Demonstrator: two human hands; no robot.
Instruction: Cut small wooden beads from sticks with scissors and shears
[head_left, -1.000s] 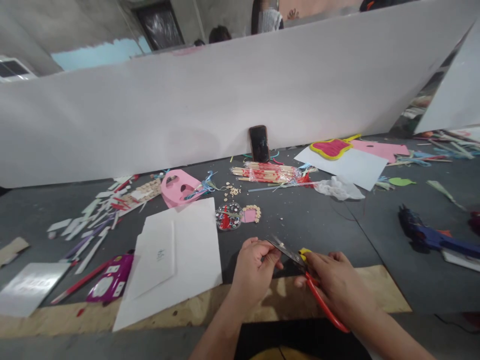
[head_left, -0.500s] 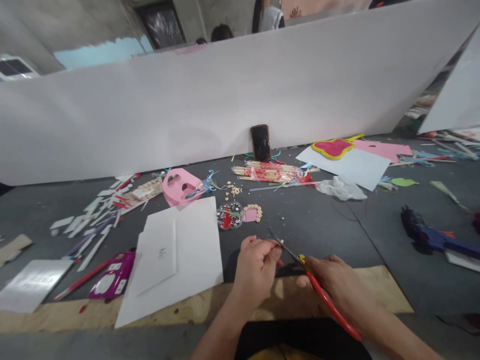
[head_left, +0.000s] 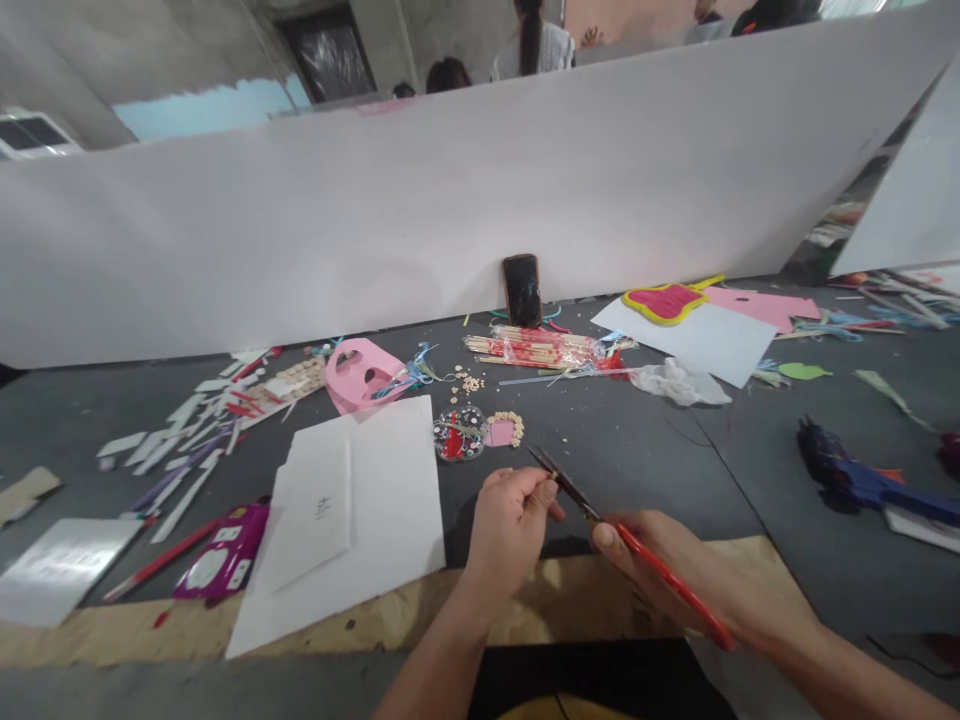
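My right hand (head_left: 697,580) grips red-handled scissors (head_left: 600,520); their dark blades point up and left toward my left hand. My left hand (head_left: 510,525) is closed in a pinch right at the blade tips, on something too small to make out. Both hands hover over the near edge of the dark table (head_left: 645,440), above a brown cardboard strip (head_left: 570,590). Just beyond the blades lie a small clear pack of googly eyes (head_left: 459,435) and a pink square ringed with beads (head_left: 501,429).
White paper sheets (head_left: 352,500) lie left of my hands, with a magenta packet (head_left: 225,560) and paper strips (head_left: 187,440) farther left. A phone (head_left: 522,289) leans on the white partition (head_left: 450,200). A bundle of sticks (head_left: 536,345), a pink cut-out (head_left: 360,375) and a blue glue gun (head_left: 855,475) lie around.
The scissors have tilted and their blades have closed to a narrow line, tips moving slightly up and left. My right hand has slid down and right. The left hand keeps its pinch.
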